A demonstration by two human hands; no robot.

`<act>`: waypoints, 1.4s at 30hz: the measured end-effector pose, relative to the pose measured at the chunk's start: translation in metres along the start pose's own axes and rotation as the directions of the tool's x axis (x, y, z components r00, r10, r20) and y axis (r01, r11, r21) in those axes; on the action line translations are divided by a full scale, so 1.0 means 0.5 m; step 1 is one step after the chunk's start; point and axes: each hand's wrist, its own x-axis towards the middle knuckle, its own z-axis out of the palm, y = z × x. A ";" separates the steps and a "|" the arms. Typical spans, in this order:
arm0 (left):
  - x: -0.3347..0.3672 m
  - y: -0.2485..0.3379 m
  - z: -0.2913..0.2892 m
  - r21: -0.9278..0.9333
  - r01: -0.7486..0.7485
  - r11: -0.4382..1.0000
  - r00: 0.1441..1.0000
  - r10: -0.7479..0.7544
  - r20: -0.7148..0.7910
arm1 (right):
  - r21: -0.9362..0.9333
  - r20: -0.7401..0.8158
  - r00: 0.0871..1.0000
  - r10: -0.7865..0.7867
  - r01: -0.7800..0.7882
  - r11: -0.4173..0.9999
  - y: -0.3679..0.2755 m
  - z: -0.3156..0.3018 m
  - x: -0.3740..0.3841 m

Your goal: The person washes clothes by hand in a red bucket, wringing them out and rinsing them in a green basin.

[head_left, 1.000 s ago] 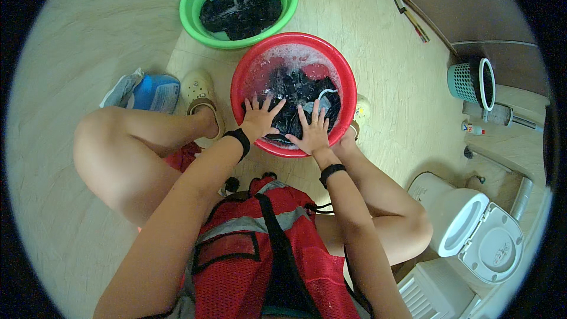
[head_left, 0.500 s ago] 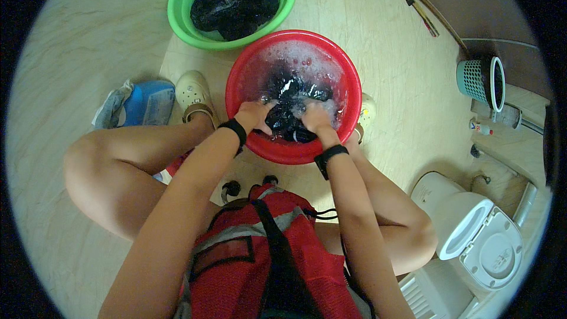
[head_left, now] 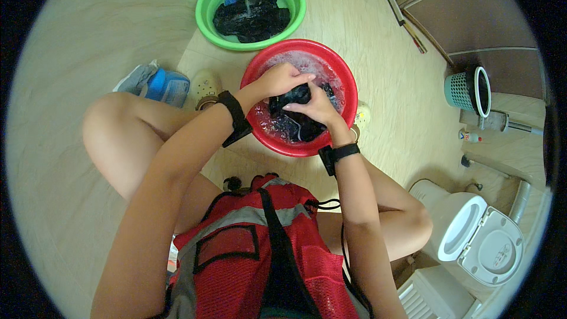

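A red basin [head_left: 352, 91] between my feet holds soapy water with foam around its inner edge. Dark wet cloth [head_left: 307, 128], black or navy, lies in the water, and part of it is bunched up between my hands. My left hand [head_left: 283, 78] is closed on the upper side of the bunch, its fingers pointing right. Below and to the right, my right hand [head_left: 319, 106] grips the same cloth with the thumb stretched left across it. The exact kind of garment cannot be made out. Black bands circle both wrists.
Beyond the red basin stands a green basin [head_left: 204, 26] with black clothes [head_left: 254, 20] under running water. A blue-and-white bag [head_left: 168, 87] lies left of my clog [head_left: 205, 85]. To the right are a teal basket [head_left: 460, 91], a toilet [head_left: 466, 224] and a squeegee [head_left: 390, 0].
Both hands have risen from the water with part of the dark cloth and come closer together. My left hand has moved up and right. The view has shifted slightly.
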 end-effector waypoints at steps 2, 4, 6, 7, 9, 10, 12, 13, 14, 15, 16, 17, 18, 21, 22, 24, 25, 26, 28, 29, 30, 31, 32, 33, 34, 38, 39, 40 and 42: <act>0.004 0.031 -0.024 0.114 0.130 0.985 0.991 -0.132 0.011 | -0.039 0.048 0.996 0.077 -0.075 0.996 0.007 -0.023 -0.001; -0.007 0.033 -0.043 -0.307 -0.090 0.947 0.995 0.099 0.015 | -0.098 0.007 0.997 0.079 -0.078 0.992 -0.005 -0.050 -0.016; -0.031 0.029 -0.050 -0.336 -0.211 0.918 0.975 0.221 -0.006 | 0.155 -0.112 0.994 0.001 0.016 0.988 -0.017 -0.062 -0.040; -0.041 0.040 -0.036 -0.339 -0.208 0.917 0.974 0.226 0.015 | 0.277 -0.168 0.985 0.038 0.010 0.961 -0.022 -0.070 -0.052; -0.052 0.064 -0.002 -0.425 -0.199 0.883 0.979 0.195 -0.054 | 0.387 -0.260 0.963 0.066 0.041 0.921 -0.056 -0.080 -0.069; -0.049 0.068 0.017 -0.476 -0.337 0.812 0.941 0.277 -0.193 | 0.383 -0.257 0.965 0.056 0.048 0.923 -0.083 -0.080 -0.069; -0.038 0.064 0.039 -0.504 -0.324 0.801 0.928 0.166 -0.333 | 0.399 -0.394 0.913 0.106 0.066 0.914 -0.120 -0.073 -0.065; -0.027 0.087 0.063 -0.447 -0.313 0.838 0.895 0.102 -0.435 | 0.358 -0.478 0.875 0.074 0.117 0.927 -0.120 -0.081 -0.067; -0.032 0.104 0.071 -0.312 -0.223 0.924 0.851 0.029 -0.524 | 0.354 -0.480 0.874 0.073 0.116 0.928 -0.125 -0.074 -0.063; -0.023 0.117 0.080 -0.345 -0.122 0.931 0.844 -0.085 -0.530 | 0.172 -0.547 0.834 0.073 0.027 0.985 -0.130 -0.064 -0.057; -0.016 0.114 0.087 -0.375 -0.015 0.927 0.816 -0.205 -0.540 | -0.005 -0.601 0.798 0.053 -0.071 0.997 -0.140 -0.039 -0.046; -0.007 0.104 0.089 -0.462 0.206 0.863 0.829 -0.405 -0.385 | -0.145 -0.667 0.739 -0.092 -0.009 0.989 -0.150 -0.003 -0.039; -0.006 0.092 0.098 -0.526 0.271 0.806 0.819 -0.480 -0.313 | -0.251 -0.673 0.730 -0.119 -0.074 0.965 -0.155 0.021 -0.037; 0.004 0.093 0.146 -0.667 0.232 0.708 0.840 -0.491 -0.229 | -0.400 -0.715 0.682 -0.156 -0.215 0.891 -0.108 -0.001 -0.024; 0.004 0.087 0.148 -0.658 0.230 0.717 0.815 -0.511 -0.272 | -0.352 -0.700 0.711 -0.058 -0.274 0.895 -0.123 0.000 -0.022; 0.009 0.062 0.121 -0.527 0.264 0.808 0.813 -0.480 -0.329 | -0.285 -0.723 0.690 -0.043 -0.240 0.928 -0.141 0.027 -0.008; 0.002 0.046 0.106 -0.548 0.187 0.816 0.863 -0.402 -0.305 | -0.355 -0.691 0.711 -0.133 -0.173 0.919 -0.145 0.042 -0.011; -0.014 0.045 0.084 -0.569 0.110 0.815 0.904 -0.320 -0.283 | -0.420 -0.652 0.726 -0.221 -0.104 0.901 -0.147 0.058 -0.018; 0.002 0.016 0.103 -0.687 0.168 0.707 0.920 -0.363 -0.148 | -0.464 -0.614 0.719 -0.325 0.005 0.886 -0.135 0.057 -0.019; 0.005 0.021 0.118 -0.626 0.205 0.752 0.865 -0.439 -0.244 | -0.464 -0.624 0.731 -0.278 -0.060 0.884 -0.113 0.042 -0.007; 0.000 0.020 0.127 -0.564 0.251 0.787 0.796 -0.499 -0.343 | -0.464 -0.633 0.739 -0.230 -0.124 0.877 -0.092 0.025 0.006; 0.003 0.057 0.142 -0.612 0.136 0.779 0.896 -0.361 -0.260 | -0.348 -0.705 0.701 -0.101 -0.218 0.912 -0.060 -0.025 0.000; 0.006 0.058 0.124 -0.523 0.197 0.829 0.911 -0.352 -0.215 | -0.336 -0.714 0.690 -0.116 -0.193 0.922 -0.047 -0.040 -0.001; 0.002 0.057 0.108 -0.528 0.185 0.829 0.932 -0.318 -0.172 | -0.293 -0.657 0.754 -0.009 -0.244 0.924 -0.032 -0.052 -0.003; -0.006 0.050 0.088 -0.532 0.169 0.829 0.950 -0.281 -0.137 | -0.254 -0.586 0.805 0.093 -0.292 0.922 -0.021 -0.064 0.000; -0.027 -0.056 0.068 -0.220 0.075 0.972 0.919 -0.154 -0.364 | 0.007 -0.450 0.824 0.346 -0.384 0.923 0.076 -0.106 -0.017; -0.041 -0.082 0.067 -0.223 0.081 0.971 0.918 -0.160 -0.362 | -0.196 -0.599 0.745 0.294 -0.492 0.848 0.076 -0.097 -0.026; -0.058 -0.115 0.069 0.043 0.182 0.982 0.950 -0.164 -0.267 | -0.365 -0.719 0.667 0.194 -0.600 0.711 0.073 -0.085 -0.033; -0.067 -0.121 0.086 0.343 0.268 0.900 0.957 -0.290 0.012 | -0.408 -0.742 0.658 0.132 -0.599 0.689 0.106 -0.073 -0.052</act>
